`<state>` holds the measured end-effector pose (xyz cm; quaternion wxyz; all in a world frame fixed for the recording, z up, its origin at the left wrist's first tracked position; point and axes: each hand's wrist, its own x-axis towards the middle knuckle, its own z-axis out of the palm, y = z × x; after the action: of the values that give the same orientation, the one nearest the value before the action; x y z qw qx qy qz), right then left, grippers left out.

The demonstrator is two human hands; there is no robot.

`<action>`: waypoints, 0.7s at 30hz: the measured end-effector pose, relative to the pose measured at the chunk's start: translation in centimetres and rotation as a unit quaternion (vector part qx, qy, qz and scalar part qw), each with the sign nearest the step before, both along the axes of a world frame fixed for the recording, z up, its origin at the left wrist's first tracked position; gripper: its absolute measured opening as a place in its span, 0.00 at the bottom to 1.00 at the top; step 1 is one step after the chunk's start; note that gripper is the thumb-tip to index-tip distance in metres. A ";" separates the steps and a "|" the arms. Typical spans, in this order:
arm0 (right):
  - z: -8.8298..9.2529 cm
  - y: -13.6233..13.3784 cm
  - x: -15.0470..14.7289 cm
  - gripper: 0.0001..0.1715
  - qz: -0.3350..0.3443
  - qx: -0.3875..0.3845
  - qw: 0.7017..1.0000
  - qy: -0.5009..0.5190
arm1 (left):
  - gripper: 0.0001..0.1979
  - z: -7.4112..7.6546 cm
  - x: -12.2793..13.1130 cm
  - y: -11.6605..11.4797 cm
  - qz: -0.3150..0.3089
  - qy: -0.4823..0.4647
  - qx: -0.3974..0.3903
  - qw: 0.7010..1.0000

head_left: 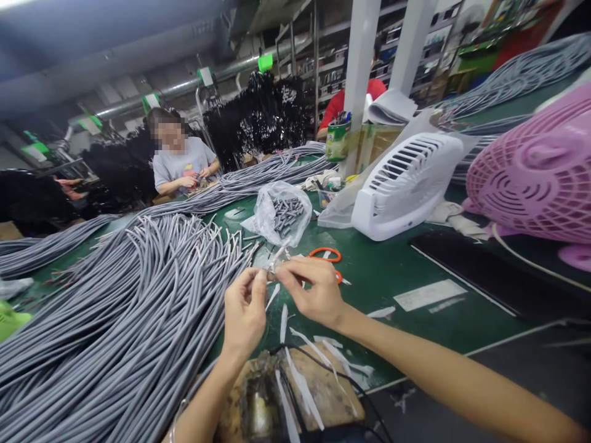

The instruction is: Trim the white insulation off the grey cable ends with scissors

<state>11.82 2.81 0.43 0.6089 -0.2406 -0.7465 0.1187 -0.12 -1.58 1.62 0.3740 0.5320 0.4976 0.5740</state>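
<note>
Head view, left hand raised — right hand angled leftward, pinching (both)

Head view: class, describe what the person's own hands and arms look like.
The left hand and right hand are gloveless. The left forearm and right forearm show no sleeves. A thin, pale band, perhaps a bracelet, shows on the left forearm.

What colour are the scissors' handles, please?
The handles are orange, seen best in the head view.

wht fan | pnk fan beside | grn can w/ pens | co-wkr, gry top
</note>
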 end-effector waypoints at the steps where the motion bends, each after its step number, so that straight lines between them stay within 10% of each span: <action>1: 0.0 -0.1 0.0 0.14 -0.015 0.047 0.999 -0.004 | 0.18 0.0 0.1 0.0 -0.011 -0.024 -0.011 1.000; 6: -0.1 -0.8 -0.1 0.15 0.008 0.170 0.985 -0.026 | 0.19 0.0 -0.1 0.7 0.012 -0.082 -0.034 0.996; 13: 0.2 -0.3 0.0 0.11 0.006 -0.149 0.985 0.082 | 0.17 -1.0 -0.4 0.8 0.037 -0.010 0.013 0.999; 21: -0.1 0.8 -0.2 0.12 0.123 -0.255 0.954 0.098 | 0.20 -0.5 0.2 0.6 -0.081 -0.073 -0.029 0.994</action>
<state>11.66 3.64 0.38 0.5781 -0.2811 -0.6518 0.4024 0.08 -1.02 1.13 0.4693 0.5163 0.4409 0.5646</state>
